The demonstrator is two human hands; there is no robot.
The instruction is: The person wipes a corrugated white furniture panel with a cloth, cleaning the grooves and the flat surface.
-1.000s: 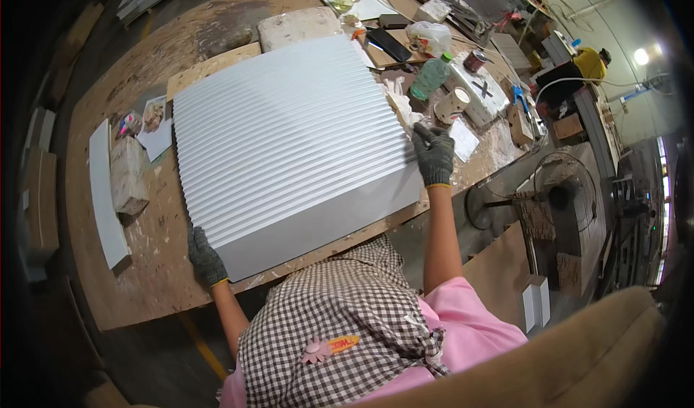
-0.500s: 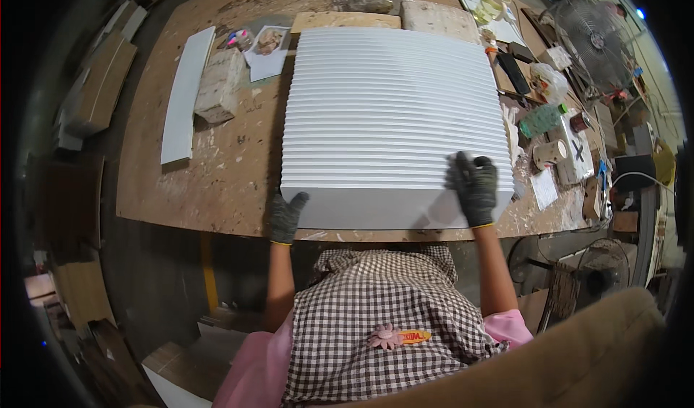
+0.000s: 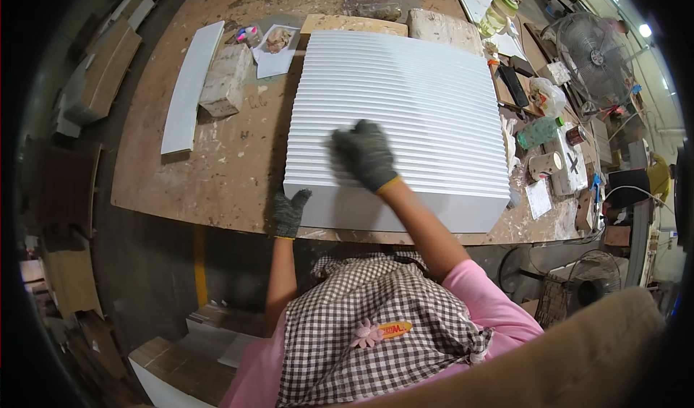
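A white ribbed panel (image 3: 434, 119), boxlike with a smooth grey-white front face, lies on the worktable in front of me. At its near left corner my left hand (image 3: 290, 211), in a dark grey knit glove, grips the edge, thumb on the front face and fingers down the side. My right hand (image 3: 367, 155), gloved alike, rests over the left part of the ribs, its arm reaching across the front face. Its fingers are curled down and slightly blurred; whatever lies under them is hidden.
A white strip board (image 3: 190, 90) and a worn block (image 3: 225, 82) lie to the left. Paper with a crumpled lump (image 3: 277, 40) sits behind them. Along the right are a green-capped bottle (image 3: 538, 132), a paper cup (image 3: 543, 165), a dark tool (image 3: 512, 84) and a fan (image 3: 593, 53).
My right hand has swept from the panel's near right corner leftward across the ribs. My left hand keeps to the near left corner. The view has shifted slightly.
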